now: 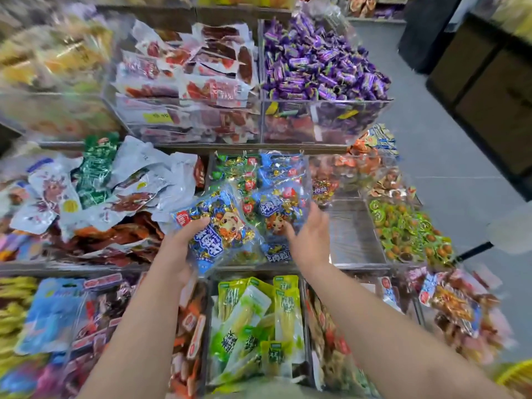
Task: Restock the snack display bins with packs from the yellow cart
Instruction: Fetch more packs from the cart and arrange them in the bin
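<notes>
While my left hand (184, 249) grips a blue pack (221, 234) by its near end, thumb on top and fingers curled beneath, my right hand (309, 240) is open just beside it. Its fingers are straight and spread over the other blue packs (273, 208) lying in the middle bin (209, 171). Blur keeps me from telling whether those fingers touch them. The pack I hold is tilted over the front left part of that bin, which also has a few green packs (230, 168) toward its back. Just right of the bin is a clear compartment (354, 234) with its bottom showing, and beyond that a bin of small green round snacks (411, 228). To the left, white and grey pouches (138, 180) are heaped loosely. On the tier above sit red-and-white packs (187, 70) and, beside them, a mound of purple wrapped sweets (322, 61). On the tier below, nearest me and between my forearms, lie yellow-green packs (259, 318), with light blue bags (49, 315) well off to the left. At the lower right corner there is a bit of yellow plastic (515, 375), too blurred to make out.
</notes>
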`<state>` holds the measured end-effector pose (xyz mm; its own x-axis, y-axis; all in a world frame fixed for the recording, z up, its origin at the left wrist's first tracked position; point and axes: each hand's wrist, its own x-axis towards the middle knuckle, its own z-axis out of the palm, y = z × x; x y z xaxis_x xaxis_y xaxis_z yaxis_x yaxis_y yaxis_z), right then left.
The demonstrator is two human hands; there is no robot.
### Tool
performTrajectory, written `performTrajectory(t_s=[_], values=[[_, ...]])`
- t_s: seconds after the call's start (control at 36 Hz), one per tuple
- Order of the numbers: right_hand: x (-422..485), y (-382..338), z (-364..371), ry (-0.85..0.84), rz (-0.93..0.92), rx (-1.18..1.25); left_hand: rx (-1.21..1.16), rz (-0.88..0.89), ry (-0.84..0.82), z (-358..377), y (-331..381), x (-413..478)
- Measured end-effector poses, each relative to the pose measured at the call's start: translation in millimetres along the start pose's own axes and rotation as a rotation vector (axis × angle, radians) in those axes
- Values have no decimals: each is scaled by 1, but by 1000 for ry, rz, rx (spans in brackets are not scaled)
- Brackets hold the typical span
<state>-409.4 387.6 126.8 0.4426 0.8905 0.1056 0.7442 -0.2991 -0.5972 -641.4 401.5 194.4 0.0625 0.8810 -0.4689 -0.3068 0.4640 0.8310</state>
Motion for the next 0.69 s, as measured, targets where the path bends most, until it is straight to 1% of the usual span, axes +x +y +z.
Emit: performTrajectory(t_s=[0.03, 0.06, 0.11, 0.14, 0.19, 0.25, 0.33, 0.39, 0.44, 0.53, 0.61, 0.69], values=[[-3, 2, 2, 8, -40, -117, -3, 7, -1, 0, 2, 3], [-4, 4, 3, 31, -88, -178, -9, 8, -5, 1, 4, 5], [-2, 9, 1, 87, -256, -215, -9, -4, -10, 1, 7, 10], [2, 11, 0, 87, -360, -254, -8, -16, -13, 1, 8, 12], [11, 12, -3, -21, -507, -359, -6, -44, -25, 0, 9, 15], [22, 9, -6, -158, -567, -483, -4, -63, -48, 0, 10, 17], [36, 4, -8, -229, -654, -596, -11, -76, -68, 0, 8, 19], [44, 0, -7, -271, -663, -699, -31, -80, -54, 2, 6, 20], [48, -5, -5, -301, -635, -770, -47, -82, -28, 2, 5, 21], [41, -12, -2, -321, -556, -741, -31, -74, -47, 1, 5, 23], [28, -10, 5, -320, -546, -731, -19, -69, -49, 0, 4, 23], [24, -5, 15, -324, -473, -724, -7, -58, -57, -1, 1, 23]])
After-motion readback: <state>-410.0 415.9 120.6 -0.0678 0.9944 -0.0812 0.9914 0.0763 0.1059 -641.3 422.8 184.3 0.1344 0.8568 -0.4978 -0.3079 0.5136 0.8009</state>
